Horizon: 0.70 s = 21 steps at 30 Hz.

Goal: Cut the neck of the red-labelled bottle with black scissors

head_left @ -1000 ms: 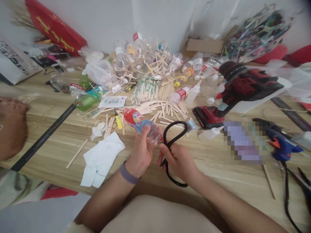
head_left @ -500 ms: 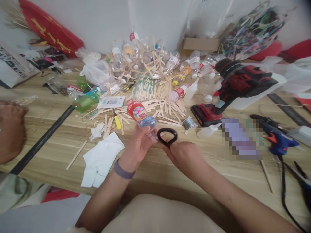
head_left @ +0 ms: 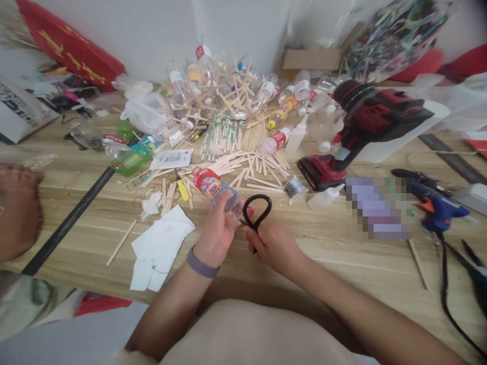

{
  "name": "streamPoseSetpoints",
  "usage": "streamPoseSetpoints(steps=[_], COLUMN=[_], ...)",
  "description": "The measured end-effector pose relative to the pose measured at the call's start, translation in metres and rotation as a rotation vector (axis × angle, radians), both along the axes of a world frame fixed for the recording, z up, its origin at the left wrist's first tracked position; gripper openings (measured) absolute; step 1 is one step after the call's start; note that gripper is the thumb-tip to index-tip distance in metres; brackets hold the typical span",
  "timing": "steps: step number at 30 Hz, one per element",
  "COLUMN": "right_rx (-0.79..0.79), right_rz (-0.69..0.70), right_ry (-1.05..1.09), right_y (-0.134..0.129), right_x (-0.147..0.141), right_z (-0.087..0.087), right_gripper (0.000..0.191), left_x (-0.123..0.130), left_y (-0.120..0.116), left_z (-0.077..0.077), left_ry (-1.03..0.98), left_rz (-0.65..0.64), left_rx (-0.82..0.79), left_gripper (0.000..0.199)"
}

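Observation:
My left hand [head_left: 218, 220] is wrapped around a clear plastic bottle [head_left: 209, 185] with a red and blue label. The bottle lies tilted, its label end pointing up and left, away from me. My right hand [head_left: 276, 243] grips black-handled scissors [head_left: 256, 208], with one handle loop standing up above the fingers. The scissors are at the near end of the bottle, close to the left fingers. Their blades are mostly hidden, so I cannot tell how far they cut into the plastic. White paper sheets [head_left: 162, 248] lie left of my left wrist.
Wooden sticks [head_left: 262, 170] and several bottles crowd the table's back. A red and black cordless drill [head_left: 365, 132] stands at right, near a blue glue gun [head_left: 441, 208]. A yellow-handled cutter [head_left: 182, 188] lies left of the bottle. Another person's hand [head_left: 19, 210] is at far left.
The scissors' loop has swung more upright, and my right hand has shifted slightly left and down. The bottle has moved a little left and down in view, still in my left hand.

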State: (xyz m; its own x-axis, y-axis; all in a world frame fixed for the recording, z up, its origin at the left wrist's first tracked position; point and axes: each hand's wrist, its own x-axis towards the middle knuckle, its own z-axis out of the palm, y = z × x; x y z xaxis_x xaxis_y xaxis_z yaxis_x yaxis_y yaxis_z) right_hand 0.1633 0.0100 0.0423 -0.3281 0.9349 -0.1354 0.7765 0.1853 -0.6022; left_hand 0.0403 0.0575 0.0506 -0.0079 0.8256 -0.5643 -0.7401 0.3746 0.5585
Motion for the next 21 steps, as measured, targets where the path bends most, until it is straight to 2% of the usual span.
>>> streamPoseSetpoints(steps=[5,11,21], right_rx=[-0.121,-0.179,-0.254], right_rz=[-0.037,-0.052,-0.056], right_ry=[0.23,0.445,0.498], right_y=[-0.0041,-0.0075,-0.0075], right_x=[-0.002,-0.0002,0.0002], right_z=[-0.0013,-0.0075,-0.0018], right_gripper=[0.049,0.048,0.051], left_x=[-0.0006,-0.0028,-0.0047], left_y=[0.0,0.001,-0.0024], left_z=[-0.0014,-0.004,0.0011], left_ry=[0.018,-0.002,-0.084], left_rz=[-0.033,-0.066,-0.042], left_rx=[0.029,0.05,0.035], left_gripper=[0.013,0.012,0.011])
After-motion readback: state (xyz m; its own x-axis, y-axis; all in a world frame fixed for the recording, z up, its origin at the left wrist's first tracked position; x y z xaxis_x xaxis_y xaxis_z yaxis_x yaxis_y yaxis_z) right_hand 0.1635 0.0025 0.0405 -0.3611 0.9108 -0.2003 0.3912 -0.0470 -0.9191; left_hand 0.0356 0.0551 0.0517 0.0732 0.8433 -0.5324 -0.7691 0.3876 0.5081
